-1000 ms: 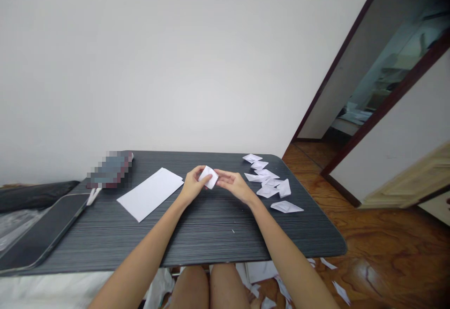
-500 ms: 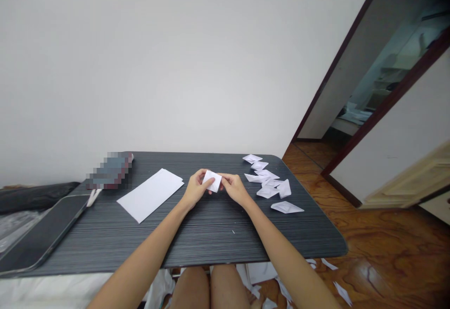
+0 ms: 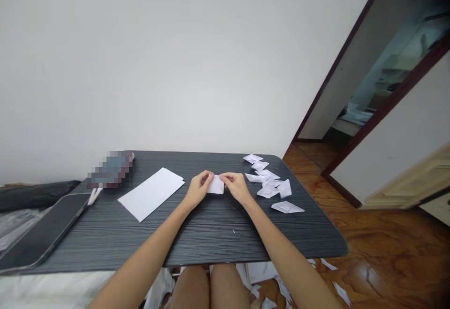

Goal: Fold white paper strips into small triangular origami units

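Note:
A small folded piece of white paper [image 3: 216,185] is held above the middle of the dark table. My left hand [image 3: 198,187] pinches its upper left edge between thumb and fingers. On the other side, my right hand [image 3: 236,185] grips the upper right edge the same way. The fingers behind the paper are partly hidden. To the right of my hands lie several folded paper boats [image 3: 267,183], some of them touching or overlapping. A stack of white paper sheets [image 3: 152,193] rests to the left of my left hand.
The table [image 3: 211,234] has a dark, streaked top. At its left lie a blurred-out object [image 3: 110,170] with a white cable [image 3: 93,196] and a dark flat panel [image 3: 44,234]. Paper scraps [image 3: 341,292] are scattered on the wooden floor. A white wall rises behind the table.
The folded paper has turned from a tilted diamond pose to a squarer one. My left thumb has shifted from its face to its upper edge, and my right hand grips higher.

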Demonstrator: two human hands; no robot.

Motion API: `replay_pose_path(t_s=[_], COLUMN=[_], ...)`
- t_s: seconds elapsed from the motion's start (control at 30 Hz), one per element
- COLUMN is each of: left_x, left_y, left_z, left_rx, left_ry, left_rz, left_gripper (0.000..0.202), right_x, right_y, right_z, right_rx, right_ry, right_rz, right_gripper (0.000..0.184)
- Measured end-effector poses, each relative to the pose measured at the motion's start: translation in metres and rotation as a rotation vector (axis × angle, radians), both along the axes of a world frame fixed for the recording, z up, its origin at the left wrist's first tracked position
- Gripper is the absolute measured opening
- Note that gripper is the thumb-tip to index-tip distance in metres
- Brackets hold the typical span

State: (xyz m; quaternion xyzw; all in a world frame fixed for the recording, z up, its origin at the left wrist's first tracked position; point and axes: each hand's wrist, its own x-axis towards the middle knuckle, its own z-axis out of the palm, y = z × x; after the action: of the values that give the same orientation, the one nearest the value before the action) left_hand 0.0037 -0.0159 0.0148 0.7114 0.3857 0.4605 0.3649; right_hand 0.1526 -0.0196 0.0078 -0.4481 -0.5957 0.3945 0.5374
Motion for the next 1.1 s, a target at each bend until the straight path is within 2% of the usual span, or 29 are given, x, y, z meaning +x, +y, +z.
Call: replay_pose_path(t_s=[0.13,0.2,0.27,0.37,0.43,0.5,0.57,0.67,0.83,0.97,1.1], left_x=[-0.002,-0.001,0.001,0.004,0.004,0.001,-0.004,-0.011,-0.017,-0.018,-0.017], left_y=[0.0,-0.001,-0.002,-0.002,0.0,0.003,0.004,0.003,-0.002,-0.003,-0.004], left_z=[0.001,-0.001,-0.003,-0.006,-0.009,-0.01,-0.009,-0.003,0.002,-0.005,-0.006], left_rx=[0.094,0.078,-0.023,-0.217,-0.28,-0.288,-0.241,-0.072,0.25,0.431,0.536], left_ry=[0.117,0.106,0.048,-0.082,-0.149,-0.164,-0.098,0.067,0.309,0.495,0.649], left_rz=[0.114,0.142,0.092,-0.072,-0.15,-0.172,-0.13,-0.07,-0.164,-0.186,-0.185], left_gripper=[0.032,0.031,0.031,0.033,0.035,0.038,0.041,0.041,0.035,0.027,0.027], right_x=[-0.001,-0.002,-0.003,-0.003,-0.002,-0.001,0.001,0.003,0.005,0.005,0.004], right_y=[-0.002,-0.003,-0.005,-0.005,-0.005,-0.004,-0.004,-0.003,0.0,0.001,-0.003], right_z=[-0.001,-0.001,-0.001,-0.001,0.0,0.001,0.001,-0.002,-0.009,-0.012,-0.011], right_rx=[0.065,0.108,0.141,0.125,0.069,0.004,-0.05,-0.109,-0.154,-0.138,-0.098], right_ry=[-0.113,-0.189,-0.247,-0.25,-0.196,-0.117,-0.053,-0.006,0.088,-0.059,-0.263], right_rz=[-0.067,-0.103,-0.135,-0.187,-0.18,-0.126,-0.054,0.027,0.001,-0.003,-0.021], right_gripper=[0.017,0.019,0.021,0.024,0.024,0.022,0.021,0.018,0.015,0.01,0.008])
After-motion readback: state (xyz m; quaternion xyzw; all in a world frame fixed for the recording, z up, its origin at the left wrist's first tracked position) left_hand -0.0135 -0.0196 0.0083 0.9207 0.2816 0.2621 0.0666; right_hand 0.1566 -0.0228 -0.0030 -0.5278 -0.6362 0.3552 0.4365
